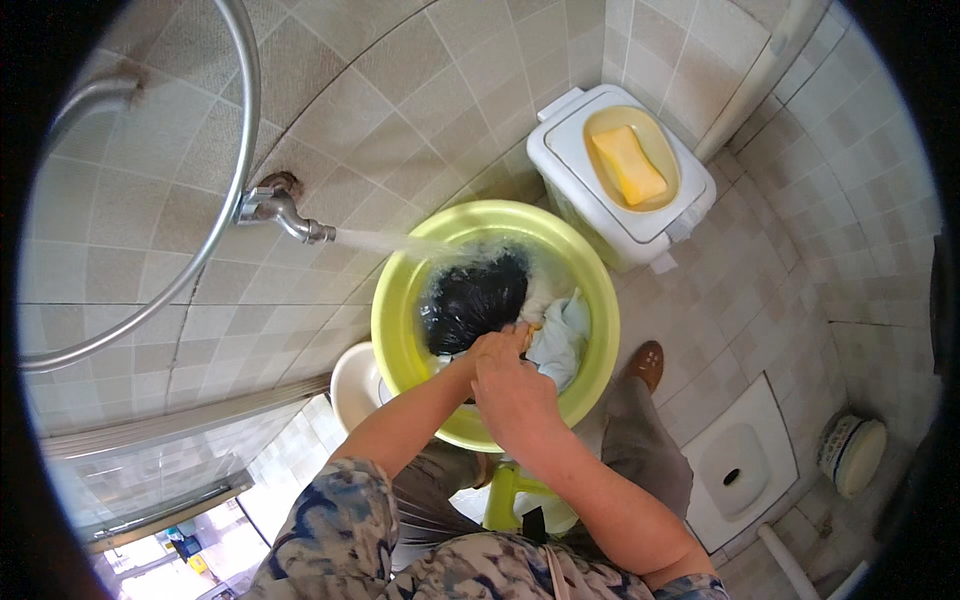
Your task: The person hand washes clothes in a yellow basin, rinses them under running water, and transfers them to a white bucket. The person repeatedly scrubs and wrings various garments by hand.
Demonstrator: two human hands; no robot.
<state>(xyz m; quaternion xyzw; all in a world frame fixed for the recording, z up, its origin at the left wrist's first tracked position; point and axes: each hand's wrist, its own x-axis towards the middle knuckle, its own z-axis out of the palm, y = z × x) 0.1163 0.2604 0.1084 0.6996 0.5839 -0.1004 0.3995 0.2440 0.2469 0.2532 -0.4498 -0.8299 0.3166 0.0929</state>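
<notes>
A yellow-green plastic basin (pixel 609 330) stands before me with water and wet cloths in it. Dark, shiny wet cloth (pixel 476 300) bulges up in the water. At its right lie a pale blue cloth (pixel 561 341) and some whitish cloth (pixel 538 296). My left hand (pixel 496 346) reaches in between the dark and pale cloths. Right against it, my right hand (pixel 514 386) bends down over the near part of the basin. Both hands' fingertips are largely hidden, so their grip cannot be made out. Water (pixel 390 244) runs from a metal tap (pixel 289 214) into the basin.
A yellow soap bar (pixel 628 165) rests in a dish on a white lidded bin (pixel 555 187). A pale basin (pixel 352 382) is at left, a green stool (pixel 504 499) beneath me. A squat toilet (pixel 739 465) lies right. A metal hose (pixel 251 97) hangs by the wall.
</notes>
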